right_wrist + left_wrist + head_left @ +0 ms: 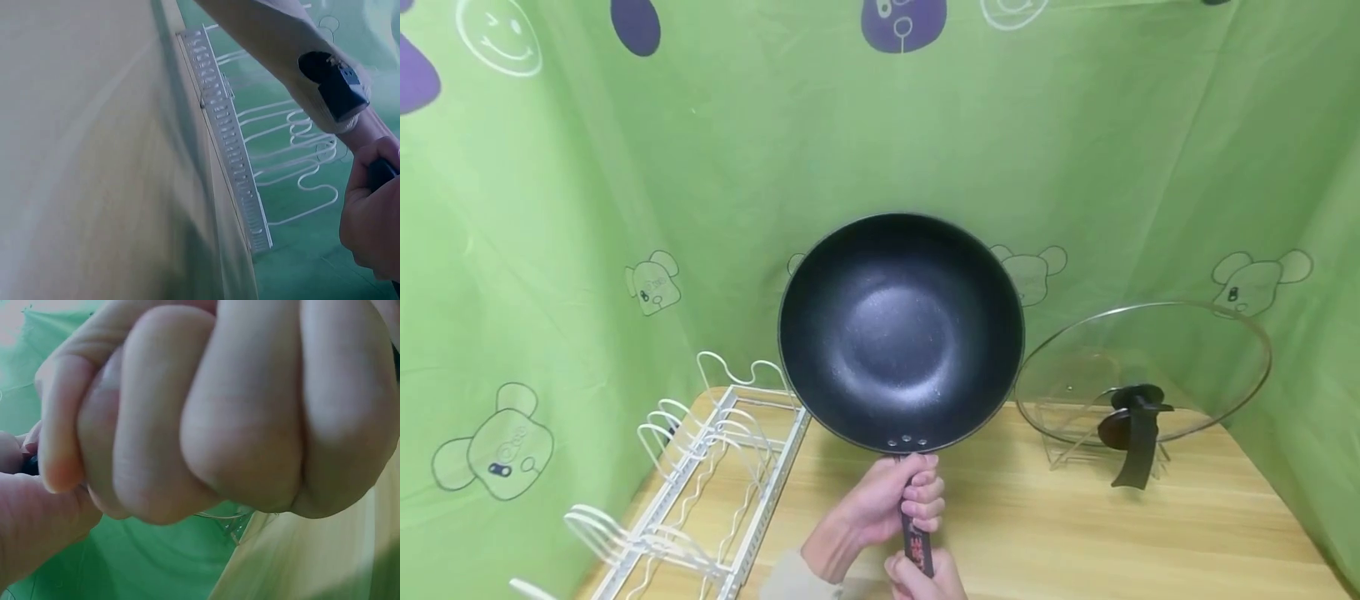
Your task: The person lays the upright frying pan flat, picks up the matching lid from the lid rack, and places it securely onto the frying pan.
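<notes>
A black wok is held up in the middle of the head view, its dark inside facing me and its handle pointing down. My left hand grips the handle just below the rivets, fingers curled round it. Lower down, my right hand grips the handle's end, partly cut off by the frame. Curled fingers of the left hand fill the left wrist view and hide most of the handle. The right wrist view catches a bit of the black handle in a fist at the right edge.
A white wire rack with metal side rails and several upright loops stands on the wooden table at left. On the right, a glass lid with a black knob leans in a wire stand. Green patterned cloth surrounds the table.
</notes>
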A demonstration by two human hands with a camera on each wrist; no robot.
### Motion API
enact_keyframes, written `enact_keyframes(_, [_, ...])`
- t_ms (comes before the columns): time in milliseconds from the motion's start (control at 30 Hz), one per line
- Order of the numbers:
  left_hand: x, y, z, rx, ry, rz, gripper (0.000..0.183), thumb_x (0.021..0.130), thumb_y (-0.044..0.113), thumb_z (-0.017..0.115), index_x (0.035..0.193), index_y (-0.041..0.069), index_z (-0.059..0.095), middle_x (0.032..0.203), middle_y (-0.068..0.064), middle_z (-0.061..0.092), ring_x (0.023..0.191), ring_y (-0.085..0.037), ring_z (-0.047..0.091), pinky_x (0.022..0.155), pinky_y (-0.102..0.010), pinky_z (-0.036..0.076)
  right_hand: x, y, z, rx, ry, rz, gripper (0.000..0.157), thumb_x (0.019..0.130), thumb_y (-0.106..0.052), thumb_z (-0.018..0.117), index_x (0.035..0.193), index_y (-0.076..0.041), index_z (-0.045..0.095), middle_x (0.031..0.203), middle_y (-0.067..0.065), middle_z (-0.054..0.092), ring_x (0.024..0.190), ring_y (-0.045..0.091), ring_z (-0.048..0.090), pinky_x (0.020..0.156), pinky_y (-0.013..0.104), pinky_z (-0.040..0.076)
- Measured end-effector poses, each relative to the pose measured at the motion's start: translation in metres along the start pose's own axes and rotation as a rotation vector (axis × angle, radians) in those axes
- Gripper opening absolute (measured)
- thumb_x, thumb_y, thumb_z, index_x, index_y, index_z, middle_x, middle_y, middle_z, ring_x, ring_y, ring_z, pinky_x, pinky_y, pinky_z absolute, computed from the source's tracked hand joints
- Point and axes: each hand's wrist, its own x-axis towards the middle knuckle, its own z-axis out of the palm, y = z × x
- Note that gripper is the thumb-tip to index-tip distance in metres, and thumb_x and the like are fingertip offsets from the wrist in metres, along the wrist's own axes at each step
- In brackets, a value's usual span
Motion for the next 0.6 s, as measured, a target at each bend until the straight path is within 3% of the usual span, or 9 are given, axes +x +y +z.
enact_keyframes(200, [-0.005, -0.005, 0.007, -0.028, -0.004, 0.014, 0.032, 0.099, 0.024, 0.039, 0.068, 0.021, 0.031, 0.057, 0.011, 0.029, 0.046, -0.001, 0.031, 0.05, -0.017, 0.03, -0.012, 0.0, 0.004, 0.028, 0.042, 0.086, 0.032, 0.083, -0.014, 0.058, 0.056, -0.01, 0.041, 0.049, -0.009, 0.039, 0.041, 0.003, 0.035, 0.038, 0.018, 0.031])
enact_keyframes(333, [-0.006, -0.008, 0.012, -0.031, 0.025, 0.05, 0.03, 0.098, 0.022, 0.039, 0.069, 0.02, 0.032, 0.056, 0.011, 0.028, 0.045, 0.0, 0.03, 0.047, -0.016, 0.029, -0.015, 0.001, 0.01, -0.016, 0.155, 0.083, 0.028, 0.077, -0.016, 0.06, 0.058, -0.006, 0.042, 0.05, -0.007, 0.04, 0.042, 0.004, 0.036, 0.038, 0.019, 0.031])
enact_keyframes(467, [-0.009, -0.014, 0.015, -0.03, 0.062, 0.082, 0.03, 0.098, 0.019, 0.038, 0.069, 0.02, 0.032, 0.055, 0.011, 0.028, 0.044, -0.001, 0.03, 0.046, -0.016, 0.029, -0.023, 0.005, 0.015, -0.084, 0.311, 0.134, 0.019, 0.073, -0.018, 0.065, 0.067, -0.002, 0.056, 0.052, -0.005, 0.045, 0.043, 0.007, 0.042, 0.037, 0.022, 0.037])
enact_keyframes(500, [-0.01, -0.015, 0.016, -0.032, 0.073, 0.095, 0.03, 0.098, 0.019, 0.038, 0.069, 0.02, 0.033, 0.055, 0.011, 0.028, 0.044, -0.001, 0.03, 0.045, -0.016, 0.028, -0.024, 0.005, 0.015, -0.086, 0.31, 0.135, 0.019, 0.073, -0.018, 0.065, 0.068, -0.003, 0.056, 0.052, -0.005, 0.045, 0.043, 0.007, 0.043, 0.037, 0.022, 0.038])
enact_keyframes(600, [-0.012, -0.017, 0.017, -0.042, 0.114, 0.14, 0.029, 0.097, 0.019, 0.039, 0.069, 0.019, 0.033, 0.056, 0.011, 0.028, 0.045, 0.0, 0.03, 0.043, -0.015, 0.028, -0.022, 0.005, 0.012, -0.058, 0.193, 0.126, 0.019, 0.073, -0.019, 0.063, 0.061, -0.008, 0.053, 0.049, -0.008, 0.043, 0.041, 0.005, 0.041, 0.037, 0.019, 0.036])
